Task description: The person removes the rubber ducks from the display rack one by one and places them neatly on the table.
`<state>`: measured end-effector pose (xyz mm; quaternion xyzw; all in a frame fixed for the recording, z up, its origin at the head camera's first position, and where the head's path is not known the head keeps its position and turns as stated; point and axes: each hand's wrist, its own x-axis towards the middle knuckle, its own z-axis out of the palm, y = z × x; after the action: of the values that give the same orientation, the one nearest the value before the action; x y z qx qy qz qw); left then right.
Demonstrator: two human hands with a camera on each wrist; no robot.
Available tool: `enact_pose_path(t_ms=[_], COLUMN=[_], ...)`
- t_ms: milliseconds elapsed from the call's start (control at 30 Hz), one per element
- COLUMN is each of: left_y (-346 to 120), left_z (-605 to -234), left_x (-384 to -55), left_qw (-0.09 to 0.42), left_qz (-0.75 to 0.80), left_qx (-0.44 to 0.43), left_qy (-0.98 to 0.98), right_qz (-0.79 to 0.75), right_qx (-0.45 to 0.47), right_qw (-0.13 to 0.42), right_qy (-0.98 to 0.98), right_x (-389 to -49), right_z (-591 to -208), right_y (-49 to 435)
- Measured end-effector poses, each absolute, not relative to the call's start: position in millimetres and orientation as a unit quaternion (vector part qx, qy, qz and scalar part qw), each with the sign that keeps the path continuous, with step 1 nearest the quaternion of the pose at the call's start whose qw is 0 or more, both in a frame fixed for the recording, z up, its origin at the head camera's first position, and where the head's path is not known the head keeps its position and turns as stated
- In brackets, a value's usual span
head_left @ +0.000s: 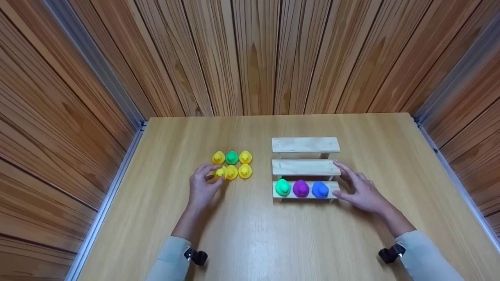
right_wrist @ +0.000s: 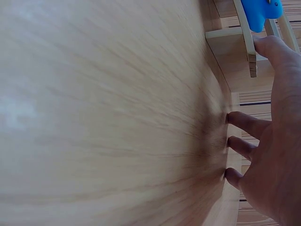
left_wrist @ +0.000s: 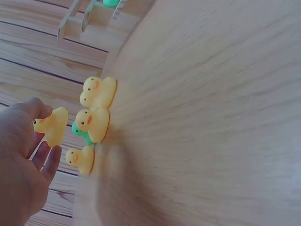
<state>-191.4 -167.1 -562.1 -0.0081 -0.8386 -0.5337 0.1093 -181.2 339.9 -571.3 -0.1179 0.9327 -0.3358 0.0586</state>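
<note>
In the head view my left hand [head_left: 201, 186] pinches a yellow rubber duck [head_left: 220, 173] between thumb and fingers. The left wrist view shows that duck [left_wrist: 52, 125] raised off the table. Beside it stand more yellow ducks [head_left: 245, 171] and one green duck [head_left: 232, 157], grouped in two rows. My right hand [head_left: 363, 191] is at the right end of a three-step wooden rack [head_left: 304, 168], thumb by the lowest step and index finger at the middle one. Its other fingers [right_wrist: 242, 147] reach down to the tabletop. A green duck [head_left: 283, 187], a purple duck [head_left: 300, 189] and a blue duck [head_left: 320, 189] sit on the lowest step.
The wooden table [head_left: 250, 234] ends at a plank wall [head_left: 254, 58] behind, with more plank walls at both sides. Metal rails [head_left: 113, 195] run along the table's side edges. The rack's top step [head_left: 306, 144] stands farthest back.
</note>
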Motion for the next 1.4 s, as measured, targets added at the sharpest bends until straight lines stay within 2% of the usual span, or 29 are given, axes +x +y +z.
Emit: enact_pose_path(t_ms=[300,633,1133,1400], left_y=[-174.0,-174.6,-174.5,-174.5], left_z=[-570.3,-583.5,-591.1,-593.9], left_x=[-200.6,-209.7,-214.8,-214.2], left_qw=[0.107,0.126,0.095,0.097], left_qz=[-0.543,-0.536,-0.523,-0.528], left_qx=[0.024,0.039,0.074,0.07], left_qy=[-0.833,-0.834,-0.844,-0.841], right_qz=[-0.346,-0.345,-0.339,-0.34], right_qx=[-0.12,-0.116,-0.116,-0.115], right_qw=[0.061,0.062,0.062,0.064], right_qy=[0.928,0.929,0.932,0.931], right_x=[-181.5,-181.7,-181.3,-181.5], right_z=[-571.3,-570.0,-572.1,-571.0], right_y=[339.0,337.8,339.9,339.2])
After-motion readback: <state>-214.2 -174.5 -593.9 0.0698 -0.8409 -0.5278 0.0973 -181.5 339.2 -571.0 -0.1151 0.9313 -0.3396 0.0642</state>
